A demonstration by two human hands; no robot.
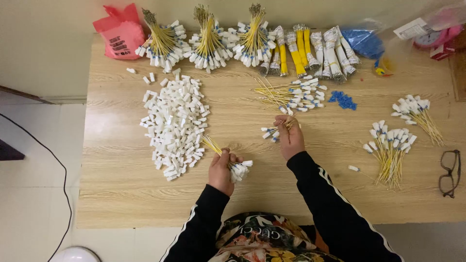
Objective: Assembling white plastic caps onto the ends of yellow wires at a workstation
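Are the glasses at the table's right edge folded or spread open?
Spread open: the glasses lie on the wooden table with both temple arms splayed out from the frame.

Big wood table (121,194) w/ a light grain, pushed up vs. a plain cream wall (48,43). Floor (34,160) is pale tile, shiny in spots. Thin black cable (62,170) curves across it on the left. Round white thing (73,254) sits at the bottom edge. Dark furniture bit (9,151) pokes in far left. Light is soft & even.
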